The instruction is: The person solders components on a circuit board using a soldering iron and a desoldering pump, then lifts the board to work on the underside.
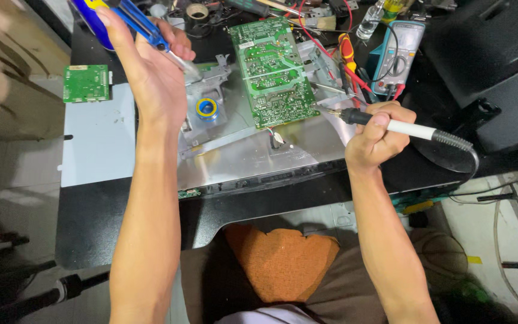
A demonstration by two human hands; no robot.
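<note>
My left hand (151,72), raised in the upper left of the frame, is closed around a blue desoldering pump (142,24), its tip pointing toward the metal bracket (208,81). My right hand (376,138), right of centre, grips a soldering iron (391,125), its tip beside the lower right corner of the green circuit board (274,72). The board lies on a metal panel (253,156) on the counter (121,222). A multimeter (400,51) sits upper right.

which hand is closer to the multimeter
Right. The right hand, holding a soldering iron, sits just below and slightly left of the multimeter. The left hand, gripping a blue tool, is far off to its left.
</note>
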